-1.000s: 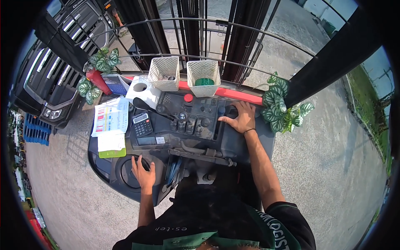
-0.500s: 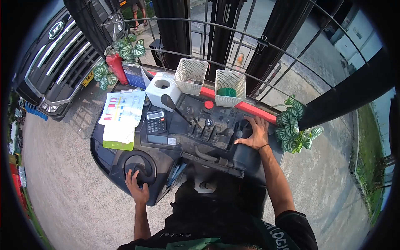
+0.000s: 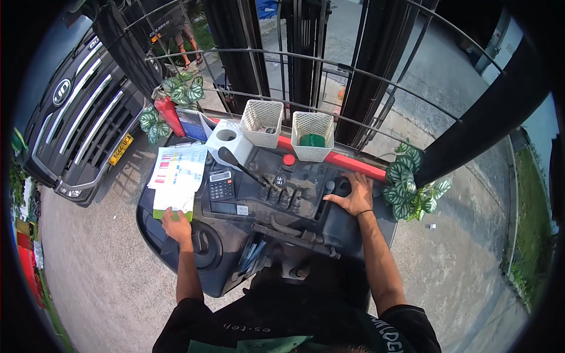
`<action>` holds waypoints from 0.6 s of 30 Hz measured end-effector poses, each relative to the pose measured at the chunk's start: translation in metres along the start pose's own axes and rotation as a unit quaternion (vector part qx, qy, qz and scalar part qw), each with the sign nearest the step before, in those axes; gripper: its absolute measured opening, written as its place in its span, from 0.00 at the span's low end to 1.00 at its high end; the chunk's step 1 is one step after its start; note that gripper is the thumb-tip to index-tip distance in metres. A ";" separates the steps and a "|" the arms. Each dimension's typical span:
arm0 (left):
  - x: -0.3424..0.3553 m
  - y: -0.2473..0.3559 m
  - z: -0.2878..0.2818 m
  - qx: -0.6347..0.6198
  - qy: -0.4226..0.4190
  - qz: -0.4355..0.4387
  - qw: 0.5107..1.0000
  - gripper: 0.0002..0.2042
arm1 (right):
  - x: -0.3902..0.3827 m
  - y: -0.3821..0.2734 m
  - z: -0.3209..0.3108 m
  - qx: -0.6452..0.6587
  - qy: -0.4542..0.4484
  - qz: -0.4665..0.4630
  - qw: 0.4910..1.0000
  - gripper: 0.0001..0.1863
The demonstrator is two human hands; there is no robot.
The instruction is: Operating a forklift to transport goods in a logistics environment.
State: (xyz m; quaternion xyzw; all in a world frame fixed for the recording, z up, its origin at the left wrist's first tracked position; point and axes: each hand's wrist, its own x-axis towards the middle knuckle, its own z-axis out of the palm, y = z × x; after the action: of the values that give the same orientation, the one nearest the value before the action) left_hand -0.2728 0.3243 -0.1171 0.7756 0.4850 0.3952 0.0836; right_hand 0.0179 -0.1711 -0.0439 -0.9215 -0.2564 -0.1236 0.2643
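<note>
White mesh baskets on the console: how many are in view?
2. The left basket stands just right of the white box with the round hole; the right basket, holding something green, stands beside it. No others show.

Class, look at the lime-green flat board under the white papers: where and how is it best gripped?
Probably by the bare lower edge of the lime-green flat board, from the person's near side, thumb above and fingertips beneath. That strip sticks out past the white papers, which cover much of the board. The left hand is at this edge.
</note>
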 end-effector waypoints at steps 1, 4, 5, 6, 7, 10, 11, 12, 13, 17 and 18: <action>-0.012 0.012 0.005 0.001 -0.010 0.011 1.000 0.19 | 0.001 0.007 -0.002 0.007 -0.011 0.004 1.000 0.53; -0.040 0.059 0.021 0.001 -0.137 0.060 0.989 0.18 | 0.006 0.024 -0.003 0.003 0.009 0.014 1.000 0.53; -0.050 0.072 0.022 0.002 -0.145 0.072 0.987 0.18 | 0.006 0.029 -0.006 0.000 0.012 0.012 1.000 0.53; -0.060 0.079 0.019 -0.025 -0.174 0.098 0.980 0.17 | 0.007 0.032 -0.010 0.001 0.003 0.025 1.000 0.53; -0.069 0.084 0.016 -0.052 -0.202 0.121 0.971 0.17 | 0.009 0.035 -0.008 0.003 0.002 0.036 0.999 0.53; -0.090 0.101 0.010 -0.082 -0.230 0.125 0.962 0.16 | 0.011 0.046 -0.005 0.001 0.015 0.046 0.999 0.53; -0.095 0.104 0.009 -0.103 -0.249 0.103 0.958 0.16 | 0.011 0.045 -0.003 -0.001 0.012 0.051 0.999 0.53; -0.101 0.108 0.005 -0.081 -0.230 0.112 0.963 0.15 | 0.010 0.044 0.000 -0.005 0.025 0.047 0.999 0.51; -0.106 0.109 0.004 -0.080 -0.236 0.112 0.962 0.15 | 0.009 0.044 0.001 -0.010 0.038 0.043 0.998 0.49; -0.128 0.097 -0.004 -0.108 -0.259 0.101 0.954 0.14 | 0.006 0.050 0.007 -0.021 0.009 0.048 0.999 0.53; -0.132 0.094 -0.004 -0.113 -0.260 0.121 0.951 0.14 | 0.009 0.051 0.009 -0.022 0.006 0.049 0.999 0.53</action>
State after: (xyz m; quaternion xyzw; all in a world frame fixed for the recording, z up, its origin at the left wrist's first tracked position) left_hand -0.2402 0.1669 -0.1364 0.8900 0.3013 0.2387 0.2454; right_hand 0.0534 -0.1994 -0.0697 -0.9379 -0.2061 -0.1218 0.2510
